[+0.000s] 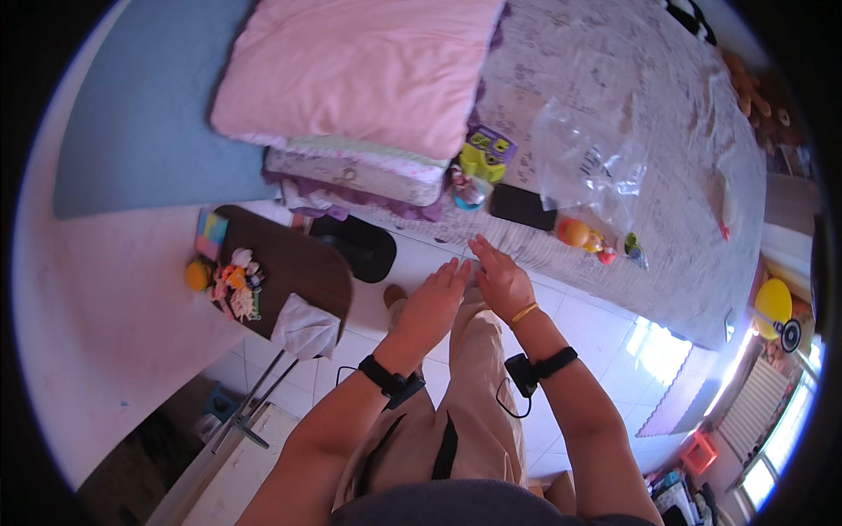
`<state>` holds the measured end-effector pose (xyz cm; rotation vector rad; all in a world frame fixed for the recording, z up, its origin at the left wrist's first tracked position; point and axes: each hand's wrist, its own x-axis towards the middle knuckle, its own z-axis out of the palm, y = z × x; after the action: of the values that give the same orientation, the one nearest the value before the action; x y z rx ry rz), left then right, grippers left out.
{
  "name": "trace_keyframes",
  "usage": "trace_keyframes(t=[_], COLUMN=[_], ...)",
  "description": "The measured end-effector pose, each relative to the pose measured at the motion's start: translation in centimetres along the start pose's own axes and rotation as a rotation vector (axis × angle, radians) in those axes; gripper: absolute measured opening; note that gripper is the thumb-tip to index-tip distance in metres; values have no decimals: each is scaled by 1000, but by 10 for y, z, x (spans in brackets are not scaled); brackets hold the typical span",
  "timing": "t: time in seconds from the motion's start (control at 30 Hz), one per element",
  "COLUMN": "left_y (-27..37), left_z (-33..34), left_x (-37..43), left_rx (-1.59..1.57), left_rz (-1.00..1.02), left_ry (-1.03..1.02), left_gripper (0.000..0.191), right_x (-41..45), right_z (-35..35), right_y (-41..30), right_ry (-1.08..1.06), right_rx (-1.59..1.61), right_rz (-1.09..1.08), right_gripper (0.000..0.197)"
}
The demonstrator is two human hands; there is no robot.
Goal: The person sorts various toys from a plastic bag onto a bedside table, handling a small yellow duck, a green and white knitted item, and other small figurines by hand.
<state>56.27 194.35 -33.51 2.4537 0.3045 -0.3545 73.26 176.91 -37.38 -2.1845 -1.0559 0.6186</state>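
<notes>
My left hand (434, 304) is stretched out flat in mid-air with nothing in it. Close beside it, my right hand (505, 284) is also empty, its fingers extended and a yellow band at the wrist. The two hands tilt towards each other at the bed's near edge, and I cannot tell whether the fingertips touch. Nearest to them on the patterned bedsheet (684, 276) lies a black flat device (523, 207), possibly a phone. Small colourful toys (582, 238) sit to its right. A clear plastic bag (585, 161) lies crumpled behind.
Folded bedding topped by a pink quilt (355, 79) is stacked on the bed. Left of it, a dark brown tabletop (289, 253) holds small figures (237, 283) and a white cloth (306, 327). A black object (368, 253) stands between table and bed. A yellow fan (773, 308) is far right.
</notes>
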Motion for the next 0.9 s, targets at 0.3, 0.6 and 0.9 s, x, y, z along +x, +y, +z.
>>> trace_keyframes(t=[0.3,0.6,0.9], left_y=[-40,-76,-94], left_z=[-29,-43,-41], left_x=[-65,-124,-156], left_rx=[-18,-80,-98], left_rz=[-163,-427,-506], left_ry=[189,330,583], left_gripper=[77,79,81], right_x=[54,105,173], right_z=[40,81,111], right_y=[-85,-151,-200], right_ry=[-138,-358,-472], right_rx=[-3,-117,-144], right_rz=[-273,-435,-445], right_gripper=[85,73,88])
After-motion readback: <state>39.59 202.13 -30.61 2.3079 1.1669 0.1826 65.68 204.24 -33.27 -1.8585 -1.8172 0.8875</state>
